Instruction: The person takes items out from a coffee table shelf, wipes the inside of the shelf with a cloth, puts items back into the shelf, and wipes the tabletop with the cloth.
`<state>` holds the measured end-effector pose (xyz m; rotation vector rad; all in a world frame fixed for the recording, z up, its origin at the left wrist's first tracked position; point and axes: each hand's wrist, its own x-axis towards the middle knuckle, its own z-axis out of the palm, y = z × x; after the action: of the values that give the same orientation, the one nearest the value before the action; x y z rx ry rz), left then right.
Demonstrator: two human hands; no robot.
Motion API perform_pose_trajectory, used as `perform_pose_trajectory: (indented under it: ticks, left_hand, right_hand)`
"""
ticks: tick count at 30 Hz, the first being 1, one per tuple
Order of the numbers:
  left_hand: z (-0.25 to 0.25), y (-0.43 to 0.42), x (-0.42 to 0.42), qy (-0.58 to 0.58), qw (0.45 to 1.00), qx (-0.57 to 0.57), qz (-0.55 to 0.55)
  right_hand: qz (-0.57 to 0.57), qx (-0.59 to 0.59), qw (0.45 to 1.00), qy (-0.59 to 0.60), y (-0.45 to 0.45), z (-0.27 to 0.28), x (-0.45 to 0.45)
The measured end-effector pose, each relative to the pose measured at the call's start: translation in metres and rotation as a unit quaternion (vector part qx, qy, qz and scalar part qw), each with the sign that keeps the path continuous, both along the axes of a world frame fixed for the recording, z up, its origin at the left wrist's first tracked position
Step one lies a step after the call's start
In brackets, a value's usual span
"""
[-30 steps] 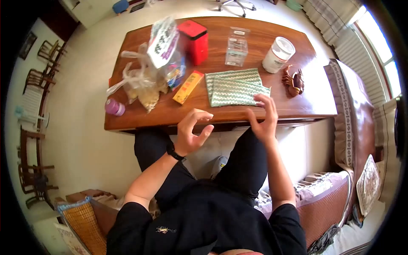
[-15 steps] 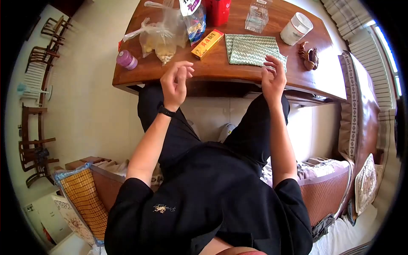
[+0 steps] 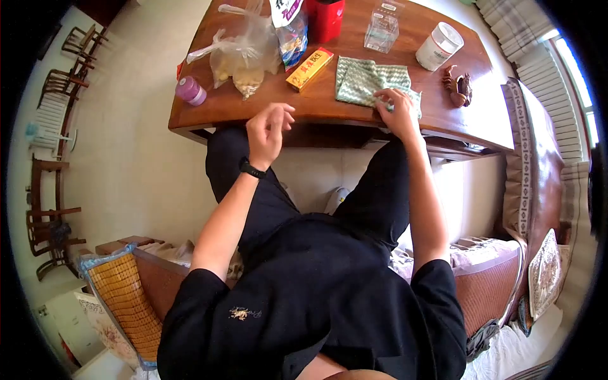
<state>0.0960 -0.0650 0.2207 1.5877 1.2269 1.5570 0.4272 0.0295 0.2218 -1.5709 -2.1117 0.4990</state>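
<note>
My right hand (image 3: pixel 399 114) is on the front right part of a green-and-white patterned cloth (image 3: pixel 358 79), its fingers bent and closed on the fabric, which is rumpled there. My left hand (image 3: pixel 267 132), with a black band at the wrist, hovers before the table's front edge, fingers loosely curled and apart, holding nothing. Beyond it lies a yellow-and-red box (image 3: pixel 310 69). Tied clear plastic bags (image 3: pixel 247 69) and a purple-capped jar (image 3: pixel 190 91) stand to the left of the box.
On the wooden table (image 3: pixel 304 104) are a red container (image 3: pixel 326 18), a printed bag (image 3: pixel 292 38), a clear plastic box (image 3: pixel 381 30), a white canister (image 3: pixel 439 46) and a dark brown crab-like figure (image 3: pixel 458 87). A brown sofa (image 3: pixel 541 158) stands at the right.
The view has tilted down, so the table sits higher. My right hand has come down onto the cloth, whose right part is now shifted and rumpled. My left hand stays raised.
</note>
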Motion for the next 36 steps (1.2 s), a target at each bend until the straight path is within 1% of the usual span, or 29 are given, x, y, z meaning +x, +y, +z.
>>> perform_pose_trajectory:
  ticks: [1,3,4,7,9,11,12,13,15,16,18,19,21,22,23,25,27,29,31,32,33,34,35,36]
  left_hand:
    - [0.000,-0.002,0.004,0.020,1.000,-0.010,-0.022]
    - [0.003,-0.001,0.018,0.052,0.998,0.006,-0.037]
    - [0.006,0.001,0.027,0.060,0.997,0.013,-0.051]
    - [0.006,0.013,0.042,0.104,0.991,0.018,-0.085]
    - [0.007,0.018,0.049,0.100,0.990,0.002,-0.096]
    - [0.011,0.020,0.055,0.106,0.990,0.006,-0.096]
    - [0.012,0.020,0.056,0.112,0.989,0.008,-0.095]
    - [0.010,0.020,0.055,0.112,0.989,0.006,-0.094]
    - [0.005,0.017,0.052,0.115,0.989,-0.001,-0.090]
    - [0.008,0.015,0.051,0.115,0.989,-0.004,-0.089]
    - [0.017,0.004,0.051,0.096,0.986,-0.041,-0.128]
    - [0.020,-0.003,0.047,0.091,0.974,-0.090,-0.187]
    - [0.012,-0.022,0.046,0.080,0.951,-0.138,-0.263]
    - [0.000,-0.032,0.047,-0.002,0.932,-0.189,-0.310]
    - [-0.009,-0.046,0.052,-0.058,0.934,-0.197,-0.292]
    - [-0.019,-0.050,0.045,0.120,0.920,-0.273,-0.255]
    - [-0.022,-0.054,0.036,0.101,0.925,-0.275,-0.241]
    - [-0.025,-0.055,0.027,0.082,0.929,-0.277,-0.230]
    - [-0.029,-0.054,0.016,0.084,0.928,-0.283,-0.227]
    - [-0.032,-0.055,0.011,0.086,0.928,-0.283,-0.226]
    - [-0.034,-0.055,0.007,0.054,0.938,-0.265,-0.218]
    - [-0.035,-0.054,0.005,0.023,0.946,-0.244,-0.211]
    - [-0.035,-0.057,0.004,0.025,0.946,-0.243,-0.212]
    - [-0.028,-0.060,0.006,-0.110,0.935,-0.251,-0.226]
  right_hand:
    - [-0.001,0.001,1.000,-0.001,0.001,0.001,0.001]
    - [-0.061,0.170,0.983,-0.036,0.003,-0.001,0.002]
    - [-0.061,0.171,0.983,-0.037,0.002,-0.003,0.002]
    - [-0.104,0.152,0.976,-0.119,-0.002,-0.009,0.001]
    - [-0.090,0.135,0.981,-0.110,-0.005,-0.005,0.001]
    - [-0.007,0.181,0.981,-0.069,-0.015,0.003,-0.001]
    - [0.018,0.214,0.976,-0.038,-0.022,0.011,-0.006]
    - [0.019,0.212,0.976,-0.038,-0.031,0.018,-0.012]
    - [0.018,0.157,0.984,0.088,-0.052,0.034,-0.026]
    - [0.020,0.147,0.984,0.095,-0.063,0.047,-0.034]
    - [0.059,0.142,0.980,0.126,-0.080,0.054,-0.043]
    - [0.070,0.143,0.975,0.152,-0.088,0.056,-0.050]
    - [0.116,0.124,0.968,0.185,-0.102,0.051,-0.062]
    - [0.103,0.081,0.971,0.200,-0.111,0.048,-0.072]
    - [0.100,0.005,0.973,0.208,-0.118,0.047,-0.080]
    - [0.139,-0.024,0.968,0.207,-0.120,0.027,-0.089]
    - [0.153,-0.008,0.967,0.204,-0.118,0.018,-0.090]
    - [0.154,-0.071,0.964,0.205,-0.115,0.023,-0.087]
    - [0.154,-0.094,0.959,0.217,-0.111,0.032,-0.087]
    - [0.150,-0.151,0.947,0.240,-0.109,0.034,-0.083]
    - [0.144,-0.204,0.932,0.263,-0.107,0.037,-0.081]
    - [0.147,-0.199,0.917,0.315,-0.106,0.038,-0.081]
    - [0.149,-0.196,0.898,0.364,-0.106,0.039,-0.082]
    - [0.170,-0.148,0.899,0.376,-0.104,0.037,-0.080]
